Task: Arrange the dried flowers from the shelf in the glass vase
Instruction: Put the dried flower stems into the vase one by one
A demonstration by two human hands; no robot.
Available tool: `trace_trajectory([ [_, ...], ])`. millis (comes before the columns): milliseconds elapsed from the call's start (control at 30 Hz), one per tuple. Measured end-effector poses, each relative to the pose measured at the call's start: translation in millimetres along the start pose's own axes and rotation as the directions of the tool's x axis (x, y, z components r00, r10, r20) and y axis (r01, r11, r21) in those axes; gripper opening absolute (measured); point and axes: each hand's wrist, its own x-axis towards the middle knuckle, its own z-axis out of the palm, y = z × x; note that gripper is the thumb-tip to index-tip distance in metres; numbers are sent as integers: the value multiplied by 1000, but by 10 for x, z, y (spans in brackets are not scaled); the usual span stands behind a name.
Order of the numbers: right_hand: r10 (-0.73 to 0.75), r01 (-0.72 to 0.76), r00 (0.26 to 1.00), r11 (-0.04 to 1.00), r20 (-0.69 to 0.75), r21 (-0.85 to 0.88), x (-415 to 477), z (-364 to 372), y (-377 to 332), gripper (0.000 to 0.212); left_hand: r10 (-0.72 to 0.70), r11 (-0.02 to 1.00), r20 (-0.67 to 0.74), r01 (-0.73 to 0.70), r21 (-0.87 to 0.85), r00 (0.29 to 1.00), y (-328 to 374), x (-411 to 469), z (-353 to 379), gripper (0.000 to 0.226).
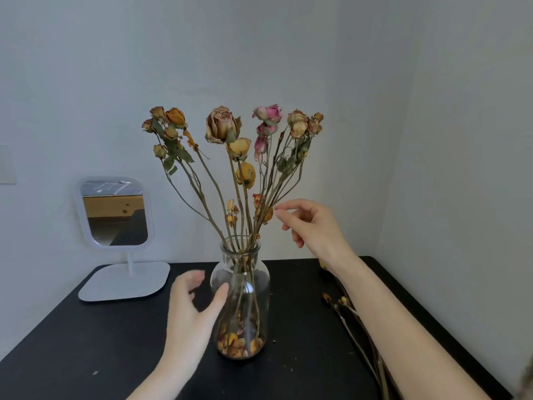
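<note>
- Nearest me, my left hand (192, 310) is cupping wide open beside the clear glass bottle-shaped vase (240, 301) on the black tabletop (86, 336); thumb looks just touching the glass, blur's making it hard to call.
- That glass is probably slippery, so I'm bracing the belly.
- My right hand (310, 223) is hovering loosely open, pinching nothing, fingertips by the brittle brown dried rose stems (271, 197) standing in the vase. They're light and crumbly, so I'm thinking grab low on stems.
- My forearm is hiding part of the loose stems on the table (343, 307).
</note>
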Motion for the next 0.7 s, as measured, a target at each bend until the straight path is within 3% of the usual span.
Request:
trace_trajectory([
  [33,19,-19,1000,1000,-4,-14,-26,-48,40,6,10,1000,-36,-10,-4,999,-36,-124,8,31],
  [100,85,-86,996,995,-13,-41,-105,-173,163,6,19,1000,21,-19,-13,1000,-99,-355,74,25],
  [167,174,-176,984,984,-39,-40,-205,-336,329,9,21,1000,188,-18,-15,982,-111,-520,190,22],
  [267,306,-317,942,946,-136,-71,-394,-665,631,13,36,997,445,-64,47,895,-18,-627,509,16],
  [367,411,-446,886,882,-217,-152,-589,-988,914,13,-11,982,576,-101,162,817,77,-614,932,9],
  [567,610,-632,770,689,-189,-354,-891,-1408,1336,8,-214,917,564,-35,398,798,136,-523,1755,17],
  [700,608,-600,774,620,-173,-506,-954,-1440,1500,5,-298,848,498,-14,530,814,106,-478,2075,25],
])
